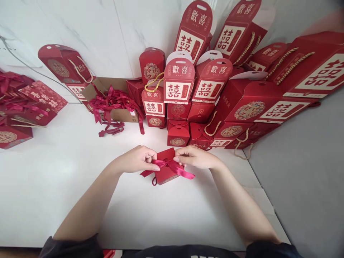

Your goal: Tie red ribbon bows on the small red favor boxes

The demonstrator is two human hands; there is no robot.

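A small red box (166, 175) lies on the white table in front of me, with a pink satin ribbon (185, 172) tied in a bow across its top. My left hand (139, 159) is at the box's left side, thumb and fingers closed on the left part of the bow. On the right, my right hand (192, 157) has its fingers closed at the ribbon's right part, near the box's upper edge. The ribbon's tails hang out to both sides. A dark red cord loop (154, 181) sticks out at the lower left of the box.
Stacked red gift boxes (178, 84) stand along the back and right. A cardboard box (123, 86) holding a heap of pink ribbons (115, 102) is at the back left. More red boxes (16, 132) lie far left. A grey wall (301, 161) borders the white table (67, 172) on the right.
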